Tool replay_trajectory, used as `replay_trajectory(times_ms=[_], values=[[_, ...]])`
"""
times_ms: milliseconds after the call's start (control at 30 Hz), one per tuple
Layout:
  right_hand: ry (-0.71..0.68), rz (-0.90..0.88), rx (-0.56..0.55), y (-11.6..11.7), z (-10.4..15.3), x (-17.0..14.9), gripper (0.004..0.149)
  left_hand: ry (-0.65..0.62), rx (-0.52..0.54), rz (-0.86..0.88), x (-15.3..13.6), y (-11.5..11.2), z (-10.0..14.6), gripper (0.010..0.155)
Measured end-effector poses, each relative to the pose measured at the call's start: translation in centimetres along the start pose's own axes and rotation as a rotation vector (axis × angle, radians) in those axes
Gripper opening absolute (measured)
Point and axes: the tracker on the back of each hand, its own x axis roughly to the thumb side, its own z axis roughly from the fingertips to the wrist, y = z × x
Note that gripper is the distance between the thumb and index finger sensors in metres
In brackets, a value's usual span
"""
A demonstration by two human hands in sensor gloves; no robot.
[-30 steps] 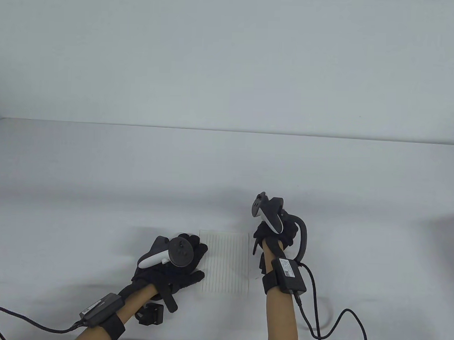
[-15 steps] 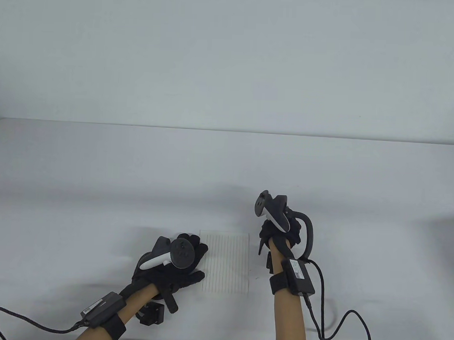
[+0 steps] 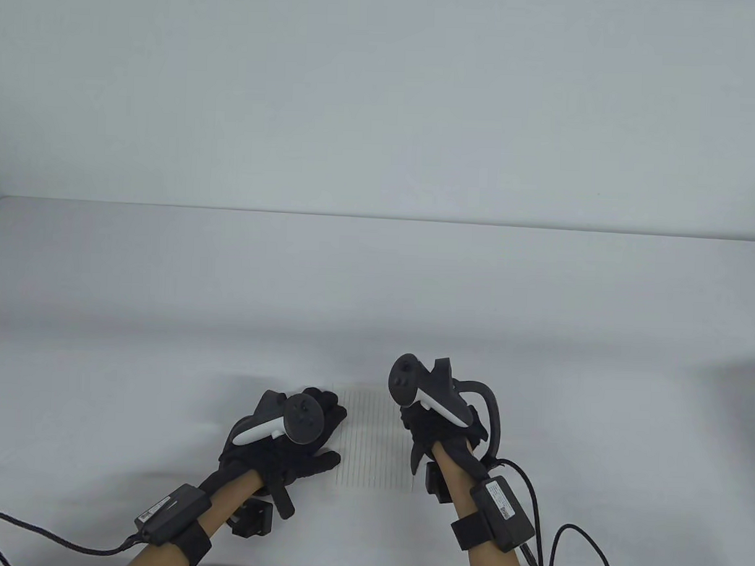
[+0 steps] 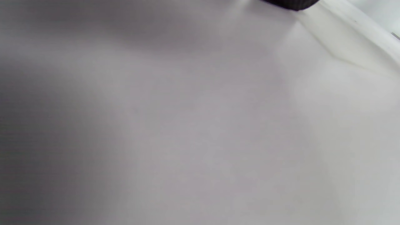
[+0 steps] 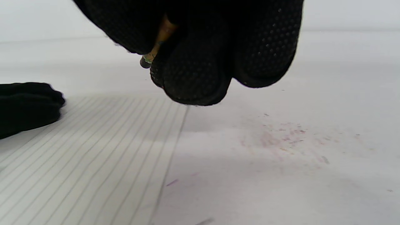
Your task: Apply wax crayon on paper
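A small sheet of lined paper (image 3: 375, 444) lies on the white table near the front edge; it also shows in the right wrist view (image 5: 93, 150). My left hand (image 3: 298, 438) rests flat on the paper's left edge, and its fingertips (image 5: 28, 103) show at the left of the right wrist view. My right hand (image 3: 431, 430) hovers over the paper's right edge and pinches a short crayon (image 5: 156, 43) with a tan wrapper and dark tip. The tip points down, a little above the paper. The left wrist view shows only table surface.
Faint reddish crayon smudges (image 5: 281, 137) mark the table right of the paper. A small black block (image 3: 253, 520) lies by my left forearm. Cables (image 3: 566, 543) trail from both wrists along the front edge. The table's far edge (image 3: 380, 216) meets a white wall.
My right hand has moved left and toward me, from beyond the paper's upper right corner to over its right edge. My left hand has stayed on the paper.
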Motion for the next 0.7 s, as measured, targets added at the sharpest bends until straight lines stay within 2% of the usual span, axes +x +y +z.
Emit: replay_trajectory(times_ms=[367,700], values=[[-0.1,0.078,-0.078,2.6,-0.2,5.0,0.041,-0.007,-0.017,0.017,0.0,0.0,-0.1,0.077],[-0.062,0.118,-0.107,3.7,-1.7,6.9,0.041,-0.005,-0.016,0.017,-0.1,0.0,-0.1,0.077]])
